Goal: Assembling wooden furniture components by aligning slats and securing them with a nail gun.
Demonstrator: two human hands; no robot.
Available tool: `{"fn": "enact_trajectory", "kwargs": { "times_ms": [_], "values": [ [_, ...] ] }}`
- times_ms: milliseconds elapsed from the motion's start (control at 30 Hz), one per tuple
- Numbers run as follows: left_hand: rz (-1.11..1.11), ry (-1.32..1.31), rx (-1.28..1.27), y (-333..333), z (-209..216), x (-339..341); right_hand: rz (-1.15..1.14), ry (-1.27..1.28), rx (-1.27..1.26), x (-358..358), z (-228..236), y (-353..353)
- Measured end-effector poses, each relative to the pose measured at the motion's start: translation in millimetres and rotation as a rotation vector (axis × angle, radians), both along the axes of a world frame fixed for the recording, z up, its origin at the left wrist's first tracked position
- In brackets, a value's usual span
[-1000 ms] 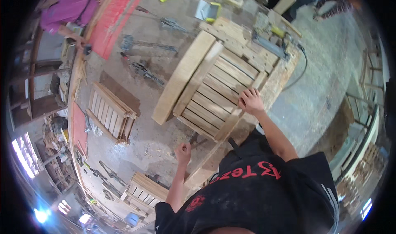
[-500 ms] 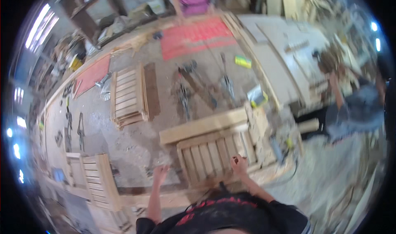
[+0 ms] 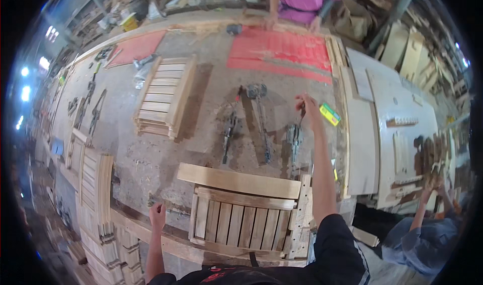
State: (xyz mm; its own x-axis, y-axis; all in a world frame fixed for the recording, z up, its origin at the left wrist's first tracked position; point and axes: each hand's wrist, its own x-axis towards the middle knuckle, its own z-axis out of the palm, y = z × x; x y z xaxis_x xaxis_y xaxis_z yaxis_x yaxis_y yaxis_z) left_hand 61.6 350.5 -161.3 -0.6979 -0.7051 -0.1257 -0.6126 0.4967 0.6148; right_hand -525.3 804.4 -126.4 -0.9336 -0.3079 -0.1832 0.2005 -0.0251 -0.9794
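Observation:
My right hand (image 3: pixel 308 106) reaches far across the bench, its fingers closed round the upper end of a dark metal clamp (image 3: pixel 294 139) lying on the bench. Near the front edge, my left hand (image 3: pixel 157 215) is held with curled fingers; what they hold, if anything, is hidden. In front of me lies a slatted wooden panel (image 3: pixel 241 224) in a frame. A thick pale board (image 3: pixel 239 180) runs along its far side, and an upright strip with holes (image 3: pixel 300 224) stands at its right. Two more long clamps, one of them a dark clamp (image 3: pixel 230 134), lie left of my right hand.
A stack of slatted panels (image 3: pixel 162 96) stands at back left, with more panels (image 3: pixel 95 184) at near left. A yellow-green box (image 3: pixel 329 114) lies beside my right forearm. Red sheets (image 3: pixel 282 51) cover the far bench. One person (image 3: pixel 304 1) stands opposite, another (image 3: pixel 422 240) works at right.
My right hand has moved from above the slatted panel forward to the clamp. My left hand has shifted left, its fingers now curled. The view has turned.

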Motion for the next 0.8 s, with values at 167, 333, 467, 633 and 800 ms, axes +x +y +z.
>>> {"fn": "enact_trajectory", "kwargs": {
  "times_ms": [167, 333, 467, 633, 800],
  "values": [
    [-0.076, -0.110, -0.016, -7.6, 4.0, 13.9, 0.120, 0.366, 0.610, 88.2, 35.0, -9.6],
    [-0.145, -0.270, 0.039, -14.4, 0.2, 11.6, 0.074, 0.060, 0.550, 79.6, 30.4, -6.4],
    [-0.032, -0.227, 0.137, -30.6, -8.5, 42.0, -0.308, 0.448, 0.395, 116.8, -5.3, -29.4],
    [-0.212, -0.467, -0.114, -6.8, 10.4, 15.6, -0.297, 0.452, 0.356, 135.6, -25.9, -18.4],
    [-0.222, -0.440, -0.262, 8.9, -4.4, 8.3, -0.327, 0.469, 0.189, 170.4, -86.0, 2.3]
  ]
}}
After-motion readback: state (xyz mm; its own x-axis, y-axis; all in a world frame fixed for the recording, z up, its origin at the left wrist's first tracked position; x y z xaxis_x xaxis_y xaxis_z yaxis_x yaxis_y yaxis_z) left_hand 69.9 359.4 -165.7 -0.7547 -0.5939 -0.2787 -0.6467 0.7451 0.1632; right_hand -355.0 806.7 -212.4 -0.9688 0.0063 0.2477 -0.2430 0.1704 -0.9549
